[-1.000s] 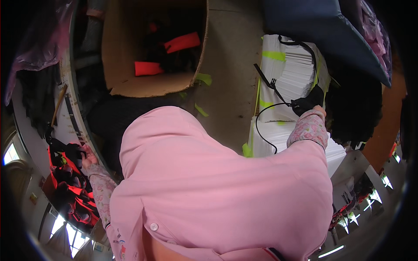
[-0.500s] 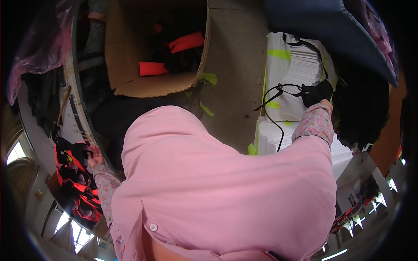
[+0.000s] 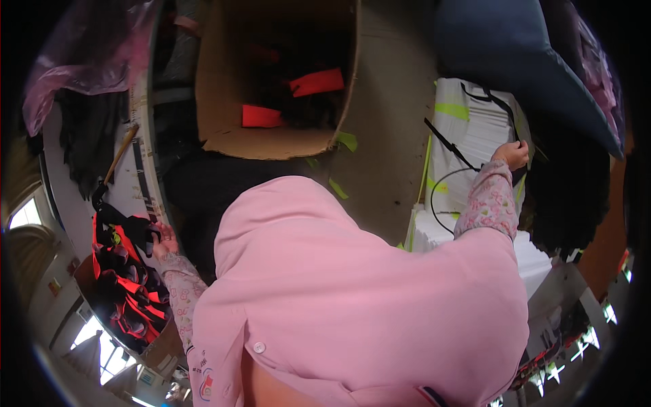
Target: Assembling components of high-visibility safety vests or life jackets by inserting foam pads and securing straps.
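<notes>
On the right, my right hand [image 3: 513, 154] is closed at the end of a black strap [image 3: 500, 103] over a stack of white sheets [image 3: 475, 125]. Part of a black piece shows below that hand. Another black strap [image 3: 451, 144] and a thin black cord [image 3: 434, 197] lie across the sheets by my wrist. Far to the left, my left hand [image 3: 165, 241] has its fingers closed on the edge of a black fabric piece [image 3: 135, 227]. Beside it is a heap of black and orange-red fabric pieces [image 3: 132, 292]; the fingertips are partly hidden.
An open cardboard box [image 3: 234, 139] with black and orange-red pieces stands ahead. A wooden stick [image 3: 122, 152] lies on the left table. Dark furry material [image 3: 566, 183] is right of the sheets, beneath a blue-grey panel [image 3: 502, 54]. Yellow-green tape scraps [image 3: 339, 190] are on the floor.
The black piece that was bunched in my right hand is now mostly out of sight under it. The straps and cord have shifted on the sheets. My left hand stays at the fabric heap.
</notes>
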A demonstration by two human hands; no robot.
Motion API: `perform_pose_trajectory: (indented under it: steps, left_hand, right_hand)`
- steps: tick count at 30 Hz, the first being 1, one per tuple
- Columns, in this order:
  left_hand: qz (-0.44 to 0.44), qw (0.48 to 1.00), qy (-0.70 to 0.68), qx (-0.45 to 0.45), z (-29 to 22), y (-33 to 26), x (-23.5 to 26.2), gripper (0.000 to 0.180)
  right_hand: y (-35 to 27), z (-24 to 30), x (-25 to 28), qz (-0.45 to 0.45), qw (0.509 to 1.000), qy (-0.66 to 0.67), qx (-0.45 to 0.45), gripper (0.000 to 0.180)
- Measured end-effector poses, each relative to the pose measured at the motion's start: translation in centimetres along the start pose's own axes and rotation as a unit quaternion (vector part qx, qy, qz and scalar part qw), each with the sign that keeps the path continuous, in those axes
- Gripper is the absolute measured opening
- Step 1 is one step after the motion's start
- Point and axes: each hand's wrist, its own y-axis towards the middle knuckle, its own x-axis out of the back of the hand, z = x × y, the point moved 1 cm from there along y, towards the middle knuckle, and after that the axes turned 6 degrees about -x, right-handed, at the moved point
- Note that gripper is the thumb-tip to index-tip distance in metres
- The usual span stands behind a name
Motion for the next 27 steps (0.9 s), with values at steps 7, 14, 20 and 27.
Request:
perform_pose_trajectory:
  steps: [7,14,20,27]
  left_hand:
    - [0.092,0.992,-0.090,-0.011,1.1,-2.5,-0.6,0.032]
    - [0.082,0.988,-0.038,-0.125,1.1,-5.8,-2.2,0.033]
    - [0.070,0.987,-0.088,-0.117,2.6,-6.3,-2.2,0.033]
    - [0.127,0.981,-0.142,-0.037,3.7,-5.9,-1.8,0.041]
  right_hand:
    - [-17.1,30.9,6.6,0.259,0.755,0.462,0.387,0.019]
    - [-43.3,46.4,24.3,0.561,0.353,0.561,0.496,0.020]
    - [-62.3,50.5,36.9,0.612,0.116,0.474,0.623,0.017]
    - [-75.3,61.6,35.1,0.267,0.307,0.510,0.758,0.031]
